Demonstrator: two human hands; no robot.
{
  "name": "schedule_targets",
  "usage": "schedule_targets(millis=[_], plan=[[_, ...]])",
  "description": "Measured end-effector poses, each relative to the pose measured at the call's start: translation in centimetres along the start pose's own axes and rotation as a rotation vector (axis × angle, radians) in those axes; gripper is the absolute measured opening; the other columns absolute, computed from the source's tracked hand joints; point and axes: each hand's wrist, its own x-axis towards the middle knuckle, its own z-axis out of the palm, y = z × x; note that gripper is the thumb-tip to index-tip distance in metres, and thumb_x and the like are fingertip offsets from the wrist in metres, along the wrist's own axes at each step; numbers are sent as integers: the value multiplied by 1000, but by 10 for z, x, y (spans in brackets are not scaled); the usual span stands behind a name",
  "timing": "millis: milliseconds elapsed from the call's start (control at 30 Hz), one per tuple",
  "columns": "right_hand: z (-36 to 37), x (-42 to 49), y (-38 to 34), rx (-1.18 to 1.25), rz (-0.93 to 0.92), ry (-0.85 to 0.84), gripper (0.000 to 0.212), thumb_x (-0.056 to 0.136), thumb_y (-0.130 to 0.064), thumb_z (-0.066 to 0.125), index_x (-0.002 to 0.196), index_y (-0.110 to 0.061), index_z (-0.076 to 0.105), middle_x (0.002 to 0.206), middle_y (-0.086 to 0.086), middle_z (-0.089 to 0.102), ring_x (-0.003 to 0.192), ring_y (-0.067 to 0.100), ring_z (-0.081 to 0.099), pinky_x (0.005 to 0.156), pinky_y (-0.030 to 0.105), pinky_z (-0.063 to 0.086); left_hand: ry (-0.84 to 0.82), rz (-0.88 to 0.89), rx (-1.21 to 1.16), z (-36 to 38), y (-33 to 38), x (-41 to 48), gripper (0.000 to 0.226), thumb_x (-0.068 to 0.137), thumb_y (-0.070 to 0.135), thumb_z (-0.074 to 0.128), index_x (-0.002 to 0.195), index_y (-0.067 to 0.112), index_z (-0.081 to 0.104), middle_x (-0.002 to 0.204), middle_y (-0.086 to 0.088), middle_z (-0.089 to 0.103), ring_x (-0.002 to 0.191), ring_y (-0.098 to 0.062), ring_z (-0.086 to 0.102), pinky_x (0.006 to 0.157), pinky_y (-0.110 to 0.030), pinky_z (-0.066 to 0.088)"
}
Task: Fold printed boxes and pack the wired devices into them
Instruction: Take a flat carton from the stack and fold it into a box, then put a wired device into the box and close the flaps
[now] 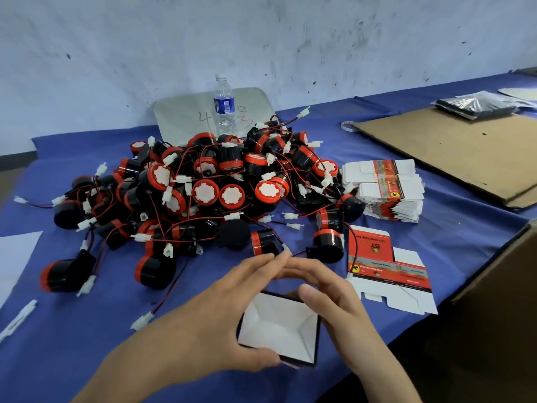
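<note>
You cup the folded box (279, 327), mouth up, low over the near counter (87, 330), left hand (203, 324) and right hand (343, 301) curved round its walls, thumbs on the rim, likely squaring it for 1 device from the pile (203, 193) beyond.
</note>
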Motion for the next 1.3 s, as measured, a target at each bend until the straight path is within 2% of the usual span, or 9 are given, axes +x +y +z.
schedule_targets(millis=[133, 267, 433, 600, 767, 833, 933, 1067, 1300], plan=[[20, 6, -6, 20, -98, -22, 28, 89, -24, 53, 116, -20, 58, 116, 6, 63, 89, 41, 62, 80, 47, 50, 15, -125, 114, -8, -2, -8, 120, 64, 51, 81, 127, 75, -17, 101, 43, 27, 106, 12, 32, 88, -7, 36], [17, 12, 0, -380, -273, 147, 22, 92, -28, 55, 112, -21, 63, 110, -10, 66, 105, 15, 63, 89, 22, 47, 89, -105, 376, -15, -21, -27, 89, 73, 60, 71, 134, 65, 7, 104, 37, 31, 107, 10, 24, 87, -11, 31], [-7, 25, 31, -426, 48, 554, 22, 90, -6, 63, 91, -27, 64, 78, -16, 66, 72, 4, 63, 66, 13, 46, 453, -89, 533, -20, -56, -47, 42, 54, 42, 77, 86, 26, 55, 81, 14, 53, 85, -11, 38, 63, -27, 43], [9, 54, 51, -237, 272, 486, 22, 92, -31, 63, 113, -24, 59, 79, -3, 67, 64, 14, 69, 74, 38, 58, 351, -197, 668, 12, -62, -34, 61, 25, 26, 97, 74, 23, 62, 75, 12, 60, 85, -13, 41, 70, -32, 36], [15, 103, 54, -163, 423, 382, 43, 90, -56, 52, 130, -43, 42, 89, 9, 68, 57, 18, 69, 50, 27, 53, 144, -228, 785, 10, -45, -32, 58, 21, 54, 91, 70, 32, 67, 69, 19, 60, 80, -10, 60, 83, -46, 51], [13, 118, 55, -253, 479, 318, 44, 88, -59, 54, 128, -41, 45, 98, 10, 67, 55, 18, 68, 47, 25, 51, -58, -263, 915, 11, -31, -30, 50, 48, 52, 86, 88, 27, 70, 86, 12, 65, 97, -9, 62, 106, -69, 27], [9, 134, 60, -316, 502, 277, 34, 88, -42, 64, 116, -32, 47, 89, 11, 64, 49, 18, 61, 46, 23, 49, -253, -376, 830, 26, -33, -23, 39, 92, 28, 56, 128, 16, 49, 128, 2, 52, 135, -13, 31, 102, -59, -29], [-3, 142, 75, -290, 542, 304, 23, 92, -16, 60, 107, -14, 44, 92, 20, 64, 60, 27, 65, 52, 32, 57, -219, -352, 711, 35, -47, -30, 31, 94, 23, 51, 125, 18, 56, 135, 5, 47, 137, -14, 29, 119, -43, 7], [-20, 133, 75, -140, 479, 409, 16, 102, -6, 42, 104, 5, 54, 67, 15, 61, 42, 18, 62, 44, 28, 54, 41, -309, 574, 52, -50, -23, 28, 98, 30, 44, 118, 16, 58, 134, 6, 38, 131, -14, 30, 95, -35, 39]])
